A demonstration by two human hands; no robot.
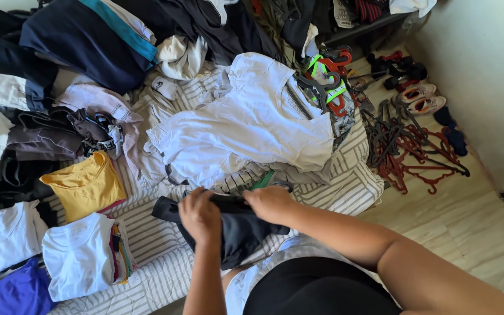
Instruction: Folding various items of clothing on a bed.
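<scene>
A dark grey cloth garment [237,230] lies at the near edge of the striped bed [158,236]; a crumpled white cotton shirt [246,122] lies behind it, red and grey plastic hangers [406,149] on the floor right of the bed.

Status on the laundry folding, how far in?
Done: folded stacks at left, the yellow shirt and white shirt pile. In hand: left hand and right hand grip a dark garment. Left: the loose white shirts and dark clothes heap.

I see bed [345,186], striped cover, filling left and centre of frame. On it: white shirt pile [246,125] centre, yellow folded shirt [86,185] left, white folded stack [77,256] lower left. Floor [468,221] right: tangled hangers [406,149], shoes [421,99].
</scene>
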